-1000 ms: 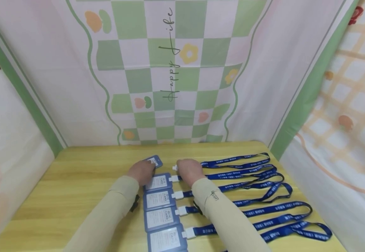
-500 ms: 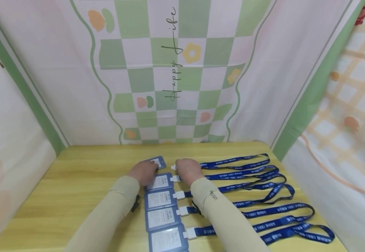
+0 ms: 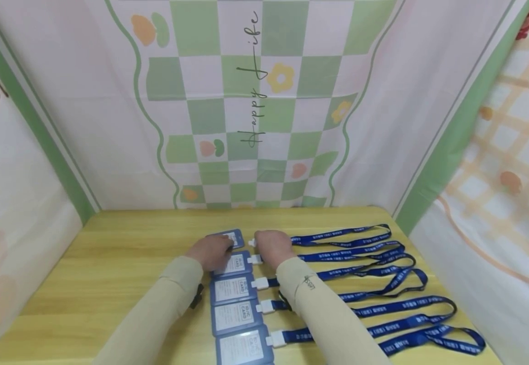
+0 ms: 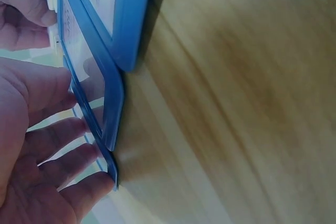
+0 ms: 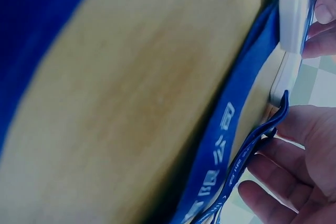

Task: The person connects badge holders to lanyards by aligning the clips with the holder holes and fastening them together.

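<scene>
My left hand (image 3: 210, 251) lies over the farthest blue badge holder (image 3: 235, 237), fingertips spread along it. In the left wrist view its fingers are fairly straight against the edge-on holder (image 4: 108, 163), which lies close to the table beside the neighbouring holder (image 4: 84, 51). My right hand (image 3: 274, 248) pinches the farthest blue lanyard by its white clip (image 3: 252, 243); a narrow gap parts clip and holder. The right wrist view shows thumb and fingers at the lanyard strap (image 5: 247, 156), just below the white clip (image 5: 283, 80). Most of the strap's held end is hidden from above.
Several badge holders (image 3: 235, 315) run in a column toward me, each with a white clip (image 3: 277, 338) at its right. Their blue lanyards (image 3: 403, 304) stretch rightward over the yellow wooden table (image 3: 91, 284). A checked curtain (image 3: 241, 114) hangs behind the table.
My left hand has slid the farthest holder slightly right and toward me, turning it more in line with the column. My right hand has stayed at the lanyard clip.
</scene>
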`<act>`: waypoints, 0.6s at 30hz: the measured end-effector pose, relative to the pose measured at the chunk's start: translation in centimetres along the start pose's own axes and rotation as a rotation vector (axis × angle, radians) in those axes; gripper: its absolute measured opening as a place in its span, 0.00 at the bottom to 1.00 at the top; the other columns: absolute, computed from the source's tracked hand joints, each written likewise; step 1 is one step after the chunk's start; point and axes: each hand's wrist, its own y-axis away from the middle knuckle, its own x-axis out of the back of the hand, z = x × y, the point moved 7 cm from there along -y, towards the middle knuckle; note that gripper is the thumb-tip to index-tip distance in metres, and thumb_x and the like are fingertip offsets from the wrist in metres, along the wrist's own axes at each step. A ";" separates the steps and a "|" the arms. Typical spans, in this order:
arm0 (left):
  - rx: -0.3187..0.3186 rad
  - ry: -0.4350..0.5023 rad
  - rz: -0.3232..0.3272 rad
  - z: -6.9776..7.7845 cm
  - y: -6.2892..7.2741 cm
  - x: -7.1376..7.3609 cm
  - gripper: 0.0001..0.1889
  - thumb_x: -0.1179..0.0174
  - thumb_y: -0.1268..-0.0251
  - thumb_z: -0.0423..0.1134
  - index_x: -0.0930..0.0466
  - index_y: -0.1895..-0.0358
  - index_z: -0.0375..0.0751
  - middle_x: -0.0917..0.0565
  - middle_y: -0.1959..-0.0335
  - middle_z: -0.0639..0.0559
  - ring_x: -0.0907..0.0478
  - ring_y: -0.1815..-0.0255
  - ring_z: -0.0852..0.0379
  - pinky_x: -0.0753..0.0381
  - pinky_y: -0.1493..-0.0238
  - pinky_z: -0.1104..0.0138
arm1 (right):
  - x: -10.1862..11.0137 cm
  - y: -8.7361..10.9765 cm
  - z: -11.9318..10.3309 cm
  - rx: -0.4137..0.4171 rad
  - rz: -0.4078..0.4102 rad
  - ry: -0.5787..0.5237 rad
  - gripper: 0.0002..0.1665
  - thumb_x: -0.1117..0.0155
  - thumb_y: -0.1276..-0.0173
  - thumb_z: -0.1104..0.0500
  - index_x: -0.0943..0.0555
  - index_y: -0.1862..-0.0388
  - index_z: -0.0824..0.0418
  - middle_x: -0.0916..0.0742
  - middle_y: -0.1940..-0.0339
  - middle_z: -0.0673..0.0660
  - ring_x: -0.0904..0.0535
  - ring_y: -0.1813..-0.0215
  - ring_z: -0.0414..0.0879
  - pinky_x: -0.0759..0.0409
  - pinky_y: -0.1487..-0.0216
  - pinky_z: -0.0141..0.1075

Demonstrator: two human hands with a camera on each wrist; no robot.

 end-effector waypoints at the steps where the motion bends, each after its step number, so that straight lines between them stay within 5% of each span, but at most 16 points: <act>1: -0.007 0.002 0.004 0.1 0.0 0.0 0.20 0.44 0.23 0.43 0.20 0.33 0.44 0.17 0.34 0.43 0.21 0.32 0.42 0.24 0.27 0.48 | 0.0 0.0 0.0 0.001 0.000 0.002 0.06 0.32 0.29 0.59 0.18 0.67 0.51 0.14 0.70 0.50 0.18 0.66 0.47 0.14 0.64 0.40; 18: -0.042 0.006 -0.007 0.6 0.6 0.2 0.23 0.42 0.24 0.47 0.21 0.31 0.43 0.19 0.31 0.42 0.24 0.29 0.42 0.27 0.24 0.48 | -0.1 -0.1 0.0 -0.005 -0.023 -0.009 0.03 0.31 0.30 0.59 0.16 0.65 0.52 0.12 0.67 0.51 0.16 0.63 0.48 0.13 0.62 0.43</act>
